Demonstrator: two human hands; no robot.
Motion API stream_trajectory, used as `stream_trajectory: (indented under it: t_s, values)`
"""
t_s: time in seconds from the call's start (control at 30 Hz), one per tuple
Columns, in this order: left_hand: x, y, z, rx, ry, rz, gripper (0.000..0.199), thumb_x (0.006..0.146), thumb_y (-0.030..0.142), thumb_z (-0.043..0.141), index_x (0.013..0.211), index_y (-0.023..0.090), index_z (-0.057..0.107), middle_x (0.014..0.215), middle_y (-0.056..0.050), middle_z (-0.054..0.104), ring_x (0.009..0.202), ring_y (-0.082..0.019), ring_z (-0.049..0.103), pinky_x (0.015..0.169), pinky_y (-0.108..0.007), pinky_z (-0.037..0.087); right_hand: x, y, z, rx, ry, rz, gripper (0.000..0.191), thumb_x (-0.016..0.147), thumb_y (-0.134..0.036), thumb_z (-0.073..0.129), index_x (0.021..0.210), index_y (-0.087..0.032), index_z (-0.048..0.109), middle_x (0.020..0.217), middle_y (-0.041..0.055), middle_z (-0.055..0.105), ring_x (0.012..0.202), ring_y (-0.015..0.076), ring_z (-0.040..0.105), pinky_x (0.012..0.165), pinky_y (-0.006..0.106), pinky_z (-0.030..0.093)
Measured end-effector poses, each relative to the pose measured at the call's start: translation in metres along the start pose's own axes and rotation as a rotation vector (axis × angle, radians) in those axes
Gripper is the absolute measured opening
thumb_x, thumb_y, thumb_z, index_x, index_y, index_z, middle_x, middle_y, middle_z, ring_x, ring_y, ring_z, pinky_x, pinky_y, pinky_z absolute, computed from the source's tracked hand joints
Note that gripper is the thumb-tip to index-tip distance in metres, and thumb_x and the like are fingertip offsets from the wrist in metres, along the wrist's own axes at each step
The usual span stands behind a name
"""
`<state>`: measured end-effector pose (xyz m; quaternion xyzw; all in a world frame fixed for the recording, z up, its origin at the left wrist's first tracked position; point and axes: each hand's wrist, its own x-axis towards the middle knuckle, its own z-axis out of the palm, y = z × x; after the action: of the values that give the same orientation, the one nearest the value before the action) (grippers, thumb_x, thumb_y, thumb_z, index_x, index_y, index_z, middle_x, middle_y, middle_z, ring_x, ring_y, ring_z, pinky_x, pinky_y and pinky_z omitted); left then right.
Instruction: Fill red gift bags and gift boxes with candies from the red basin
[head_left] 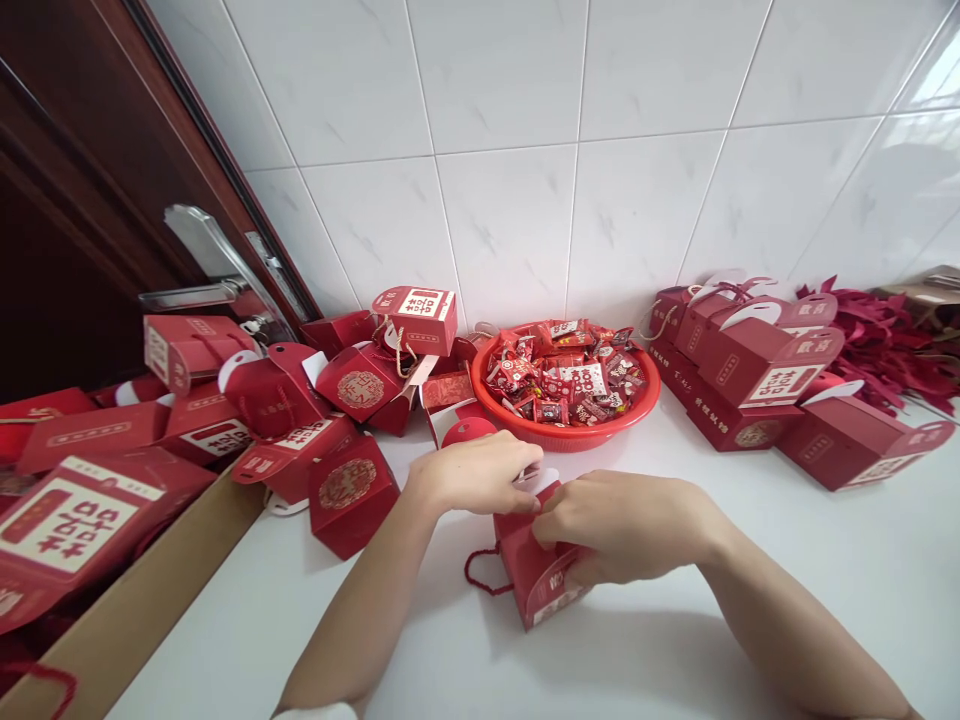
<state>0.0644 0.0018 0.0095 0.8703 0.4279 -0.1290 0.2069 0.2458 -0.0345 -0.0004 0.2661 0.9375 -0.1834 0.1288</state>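
A small red gift box (529,565) stands on the white table right in front of me, its rounded flap facing me. A dark red cord handle (487,572) loops out from its left side onto the table. My right hand (626,525) is closed over the box's right side and top, thumb and fingers against the card. At the box's far end, my left hand (480,475) has its fingers bent down and pinched at a pale flap edge. Both hands partly cover the top, so the inside is hidden.
Behind the hands sits a red plastic basin (566,437) full of wrapped candies. Red boxes (354,495) lie jumbled on the left, some in a cardboard carton (176,570). Stacked boxes (757,370) and red ribbons (877,340) are at right. A tiled wall and door handle (217,260) stand behind.
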Motion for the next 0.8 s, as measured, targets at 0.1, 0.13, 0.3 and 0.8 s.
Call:
stream_trajectory:
  t_s: [0.1, 0.13, 0.3, 0.8]
  values:
    - [-0.002, 0.0, -0.001, -0.039, 0.015, 0.065, 0.02, 0.089, 0.036, 0.055, 0.078, 0.02, 0.053, 0.081, -0.001, 0.062, 0.071, -0.016, 0.056, 0.056, -0.028, 0.034, -0.005, 0.004, -0.005, 0.002, 0.028, 0.025, 0.011, 0.088, -0.021, 0.066, 0.078, -0.017, 0.068, 0.075, 0.0019, 0.063, 0.06, 0.0121, 0.048, 0.052, 0.026, 0.028]
    - [-0.003, 0.0, -0.001, -0.051, 0.018, 0.088, 0.021, 0.091, 0.036, 0.052, 0.079, 0.02, 0.055, 0.082, -0.002, 0.064, 0.072, -0.017, 0.057, 0.057, -0.028, 0.035, -0.005, 0.006, -0.007, -0.002, 0.035, 0.055, 0.012, 0.088, -0.02, 0.065, 0.076, -0.016, 0.067, 0.074, 0.0021, 0.063, 0.06, 0.0121, 0.048, 0.052, 0.026, 0.027]
    - [-0.006, 0.001, -0.004, -0.066, -0.032, 0.091, 0.028, 0.09, 0.045, 0.057, 0.087, 0.02, 0.069, 0.089, -0.005, 0.071, 0.083, -0.021, 0.064, 0.063, -0.028, 0.04, -0.002, 0.009, -0.009, -0.024, 0.034, 0.327, 0.016, 0.085, -0.027, 0.069, 0.077, -0.014, 0.07, 0.069, 0.0041, 0.062, 0.061, 0.0152, 0.056, 0.05, 0.027, 0.027]
    - [-0.028, 0.013, 0.038, -0.23, 0.025, -0.06, 0.027, 0.091, 0.047, 0.054, 0.103, 0.025, 0.065, 0.099, -0.007, 0.065, 0.094, -0.027, 0.064, 0.072, -0.032, 0.045, 0.006, 0.059, 0.01, 0.49, -0.07, 0.131, 0.055, 0.083, -0.053, 0.07, 0.123, -0.016, 0.06, 0.11, 0.0102, 0.073, 0.077, 0.0183, 0.069, 0.065, 0.026, 0.048]
